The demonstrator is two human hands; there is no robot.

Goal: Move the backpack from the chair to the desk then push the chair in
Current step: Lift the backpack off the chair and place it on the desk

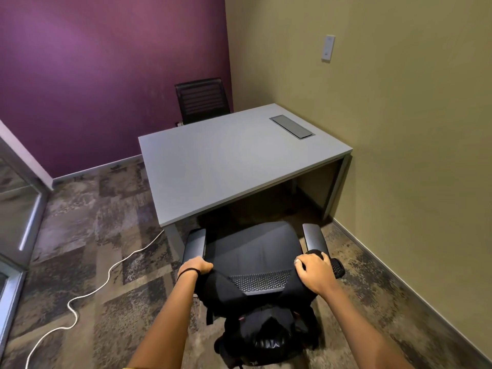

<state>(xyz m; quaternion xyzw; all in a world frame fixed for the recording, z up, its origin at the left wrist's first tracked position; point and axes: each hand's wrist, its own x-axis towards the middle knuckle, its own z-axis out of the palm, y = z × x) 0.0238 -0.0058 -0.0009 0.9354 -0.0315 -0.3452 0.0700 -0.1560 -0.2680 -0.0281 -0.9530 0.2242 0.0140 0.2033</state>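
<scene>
A black office chair faces the grey desk, its seat just short of the desk's near edge. A black backpack hangs behind the backrest, with its two shoulder straps looped over the backrest's top corners. My left hand is closed over the left strap at the top left corner. My right hand is curled over the right strap at the top right corner. The chair's mesh top edge shows between my hands. The backpack's lower part is cut off by the frame's bottom.
The desk stands against the olive wall on the right, with a metal cable hatch set in its top. A second black chair stands behind it by the purple wall. A white cable snakes across the carpet at left. A glass door is at far left.
</scene>
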